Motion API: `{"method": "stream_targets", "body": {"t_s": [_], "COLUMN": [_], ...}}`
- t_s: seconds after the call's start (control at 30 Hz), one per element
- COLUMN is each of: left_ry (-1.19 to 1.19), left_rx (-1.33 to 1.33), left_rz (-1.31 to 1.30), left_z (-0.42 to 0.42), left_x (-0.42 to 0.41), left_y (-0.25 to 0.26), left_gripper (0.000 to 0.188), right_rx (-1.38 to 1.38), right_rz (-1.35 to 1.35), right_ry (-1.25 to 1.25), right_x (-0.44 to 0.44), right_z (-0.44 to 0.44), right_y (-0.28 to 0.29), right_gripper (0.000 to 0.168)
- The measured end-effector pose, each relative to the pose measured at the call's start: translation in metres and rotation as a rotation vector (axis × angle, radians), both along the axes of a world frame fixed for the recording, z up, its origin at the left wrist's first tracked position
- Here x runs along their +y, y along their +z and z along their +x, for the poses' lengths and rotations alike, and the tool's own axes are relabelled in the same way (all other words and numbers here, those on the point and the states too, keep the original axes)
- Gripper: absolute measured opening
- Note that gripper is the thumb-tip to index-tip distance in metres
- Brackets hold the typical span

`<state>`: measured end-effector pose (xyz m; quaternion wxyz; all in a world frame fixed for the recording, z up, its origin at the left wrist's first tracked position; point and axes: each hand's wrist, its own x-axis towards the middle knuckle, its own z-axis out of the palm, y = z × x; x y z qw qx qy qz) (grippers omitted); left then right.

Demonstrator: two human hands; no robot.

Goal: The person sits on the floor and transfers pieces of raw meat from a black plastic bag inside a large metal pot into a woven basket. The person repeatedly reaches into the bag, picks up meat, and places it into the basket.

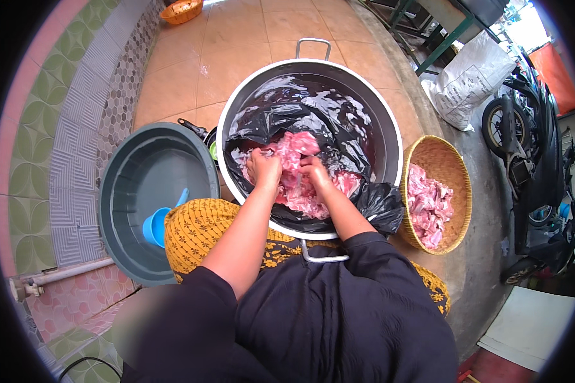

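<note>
A large metal pot [385, 139] stands before me, with dark water and a black plastic bag [280, 115] inside it. Pink raw meat pieces [297, 143] lie in the bag's opening. My left hand [264, 168] grips meat at the left of the pile, its fingertips partly hidden. Curled around meat on the other side is my right hand [315, 173], close to the left one. The bag's gathered end [381, 203] hangs over the pot's rim at the lower right. Beside the pot, a woven bamboo basket [453, 167] holds more raw meat [429, 206].
To the left sits a grey plastic tub [120, 158] with a blue dipper [154, 226] in it. A black-handled pan [194, 128] is partly hidden behind the pot. An orange basket [182, 12], a white sack [474, 81] and a parked motorcycle [527, 143] stand farther off.
</note>
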<state>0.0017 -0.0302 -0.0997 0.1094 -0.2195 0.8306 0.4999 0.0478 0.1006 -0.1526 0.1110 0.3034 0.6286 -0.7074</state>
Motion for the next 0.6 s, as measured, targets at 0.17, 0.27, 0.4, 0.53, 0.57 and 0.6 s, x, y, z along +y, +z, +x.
{"method": "stream_targets", "body": {"t_s": [0.17,0.27,0.4,0.53,0.57,0.6], "left_ry": [-0.082,-0.116,-0.202,-0.239,-0.236,-0.244], "left_rx": [-0.089,-0.150,-0.245,-0.239,-0.250,-0.246], "left_rz": [-0.025,-0.009,0.035,0.079,0.018,0.015], "left_z": [0.002,0.000,-0.006,-0.001,0.001,0.002], "left_x": [-0.007,-0.005,0.004,0.011,0.012,0.012], "left_y": [-0.008,-0.026,-0.047,-0.038,-0.018,-0.014], "left_gripper": [0.063,0.063,0.069,0.068,0.068,0.068], "right_rx": [-0.135,-0.193,-0.240,-0.195,-0.165,-0.137], "right_rz": [-0.357,-0.347,-0.561,-0.526,-0.499,-0.474], "right_ry": [-0.144,-0.095,0.025,-0.008,-0.022,-0.028], "right_x": [0.014,0.012,0.011,0.001,-0.001,-0.005], "right_z": [-0.010,-0.022,-0.029,-0.030,-0.028,-0.025], "right_y": [0.014,0.026,0.006,-0.004,-0.004,0.002], "right_gripper": [0.034,0.035,0.042,0.025,0.021,0.018]}}
